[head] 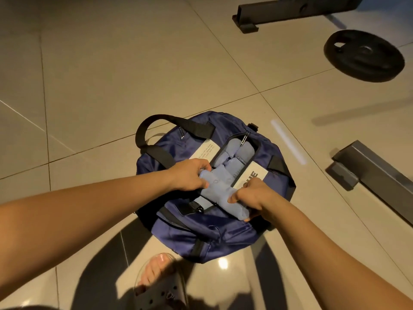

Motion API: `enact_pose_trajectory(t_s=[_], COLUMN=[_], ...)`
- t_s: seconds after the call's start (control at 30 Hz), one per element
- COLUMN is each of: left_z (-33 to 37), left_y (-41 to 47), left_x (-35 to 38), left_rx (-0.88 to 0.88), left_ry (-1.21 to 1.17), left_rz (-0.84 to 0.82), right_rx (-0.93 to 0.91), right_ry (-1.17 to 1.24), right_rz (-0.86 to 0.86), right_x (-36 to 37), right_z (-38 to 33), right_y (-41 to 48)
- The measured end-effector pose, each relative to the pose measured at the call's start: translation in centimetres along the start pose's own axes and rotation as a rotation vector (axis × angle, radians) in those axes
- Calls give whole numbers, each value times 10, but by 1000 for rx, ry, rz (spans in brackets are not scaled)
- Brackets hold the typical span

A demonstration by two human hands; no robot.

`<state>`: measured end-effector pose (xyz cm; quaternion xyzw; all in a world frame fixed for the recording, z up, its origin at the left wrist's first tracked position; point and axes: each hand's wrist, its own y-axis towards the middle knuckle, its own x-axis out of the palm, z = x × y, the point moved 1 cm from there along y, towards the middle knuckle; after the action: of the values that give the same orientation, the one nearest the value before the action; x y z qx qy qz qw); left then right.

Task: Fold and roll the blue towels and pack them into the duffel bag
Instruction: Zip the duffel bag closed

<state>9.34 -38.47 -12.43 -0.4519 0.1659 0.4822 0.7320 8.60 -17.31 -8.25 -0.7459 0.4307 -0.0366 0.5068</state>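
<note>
A navy duffel bag (pixel 201 229) with black handles lies on the tiled floor, its top zip open. Several rolled light-blue towels (pixel 234 153) lie packed inside the opening. Across the near end of the opening lies another rolled blue towel (pixel 220 193). My left hand (pixel 187 175) grips its left end, and my right hand (pixel 252 195) grips its right end. The roll sits slantwise over the bag's mouth, partly above the packed rolls.
A black weight plate (pixel 364 55) lies on the floor at the far right. A dark metal frame foot (pixel 248 21) is at the top, another grey bar (pixel 371 171) at the right. My sandalled foot (pixel 158 278) stands just before the bag.
</note>
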Motion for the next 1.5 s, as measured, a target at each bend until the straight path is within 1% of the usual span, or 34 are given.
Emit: enact_pose_trajectory(t_s=[0.07, 0.1, 0.13, 0.17, 0.2, 0.27, 0.37, 0.43, 0.53, 0.57, 0.63, 0.73, 0.8, 0.93, 0.97, 1.03, 1.27, 1.37, 1.5], left_z=[4, 9, 16, 23, 28, 36, 34, 26, -1, -11, -30, -41, -39, -30, -29, -26, -8, 4, 18], left_y=[-3, -5, -6, -5, -3, 3, 10, 12, 13, 13, 11, 9, 9, 14, 15, 18, 27, 31, 36], left_x=[-2, -4, -7, -11, -14, -24, -46, -60, -77, -81, -90, -95, -94, -90, -89, -87, -69, -55, -42], left_rx=[169, 266, 312, 287, 225, 146, 102, 74, 43, 26, -15, -53, -62, -80, -81, -76, -15, 26, 50], left_ry=[264, 321, 283, 175, 80, 33, -54, -104, -83, -71, -43, -57, -46, -32, -37, -47, -61, -63, -74], left_rz=[60, 60, 4, -97, -213, -367, -448, -477, -465, -437, -375, -351, -344, -331, -333, -332, -409, -436, -478], right_rx=[-1, -13, -29, -46, -66, -99, -124, -180, -262, -272, -320, -432, -461, -461, -465, -502, -570, -541, -470], right_ry=[-11, -15, -14, -11, -5, 13, 129, 209, 227, 206, 27, -461, -697, -971, -1003, -994, -922, -903, -804], right_rz=[14, 18, 21, 22, 18, -5, -93, -171, -220, -205, -157, -111, -122, -91, -74, -64, -142, -151, -219], right_x=[0, -2, -5, -8, -12, -21, -27, -21, -10, -8, -6, -7, -7, -9, -10, -12, -38, -49, -44], right_z=[-3, -4, -6, -6, -7, -4, 3, 1, -9, -12, -14, -18, -24, -26, -25, -23, 9, 18, 18], right_y=[3, 5, 5, 5, 3, 1, -1, 0, 6, 10, 19, 25, 26, 26, 26, 24, -1, -15, -28])
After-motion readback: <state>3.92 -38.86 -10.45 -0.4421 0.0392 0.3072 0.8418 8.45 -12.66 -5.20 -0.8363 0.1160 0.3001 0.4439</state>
